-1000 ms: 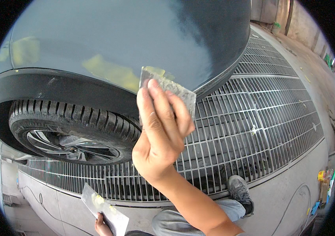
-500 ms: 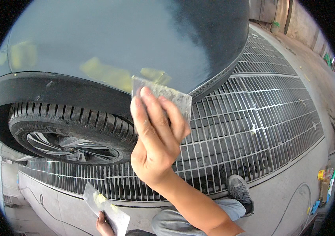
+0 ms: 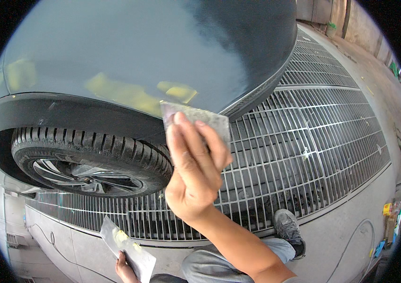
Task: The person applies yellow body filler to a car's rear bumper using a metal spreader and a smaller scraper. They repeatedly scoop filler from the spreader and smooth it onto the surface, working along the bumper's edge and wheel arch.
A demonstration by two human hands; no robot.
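Note:
Pinched in the fingers of my right hand (image 3: 196, 165) is a thin, stained putty spreader (image 3: 200, 116). Its upper edge lies at or just in front of the lower edge of a grey-primed car bumper (image 3: 130, 47); contact cannot be made out. Yellow-green filler patches (image 3: 120, 92) mark the bumper above the wheel arch, with a smaller filler patch (image 3: 179, 90) just above the spreader. Low in the view, my left hand (image 3: 124, 269) grips a pale flat mixing plate (image 3: 132, 252) that carries dabs of yellow putty (image 3: 121, 235).
A car wheel (image 3: 90, 162) sits under the black arch trim (image 3: 68, 111) at left. Metal floor grating (image 3: 299, 141) runs beneath and right of the car. My shoe (image 3: 289, 231) rests at its near edge. Bottles and small items (image 3: 391, 221) lie at far right; a cable (image 3: 54, 243) at lower left.
My right hand and the spreader have moved down and slightly right, uncovering more of the small filler patch, which now looks broader. My left hand holds its place with the plate.

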